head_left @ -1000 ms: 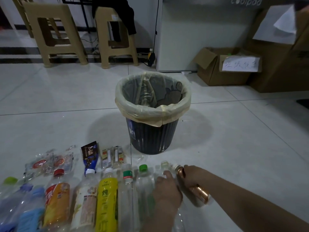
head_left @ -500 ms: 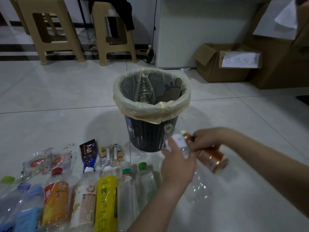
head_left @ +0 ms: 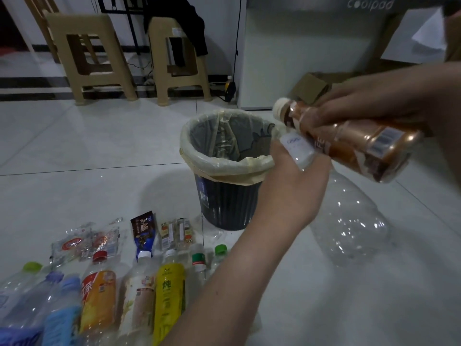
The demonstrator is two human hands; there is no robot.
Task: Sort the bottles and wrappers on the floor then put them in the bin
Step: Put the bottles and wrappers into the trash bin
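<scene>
A dark bin (head_left: 225,206) with a yellowish plastic liner (head_left: 224,163) stands on the tiled floor. My left hand (head_left: 294,186) grips the neck of a large clear bottle (head_left: 346,221) beside the bin's right rim, its body hanging toward me. My right hand (head_left: 349,108) holds a copper-brown bottle (head_left: 354,143) with a cream cap, tilted, cap pointing at the bin. A row of bottles (head_left: 99,295) lies at the lower left. Several wrappers (head_left: 142,228) lie just beyond that row.
Two tan plastic stools (head_left: 92,58) stand at the back left. A white cabinet (head_left: 299,53) rises behind the bin. A cardboard box (head_left: 311,83) sits at the back right, partly hidden by my right arm.
Both hands have lifted their bottles from the floor, up and forward to the bin's right rim. The row is two bottles shorter at its right end.
</scene>
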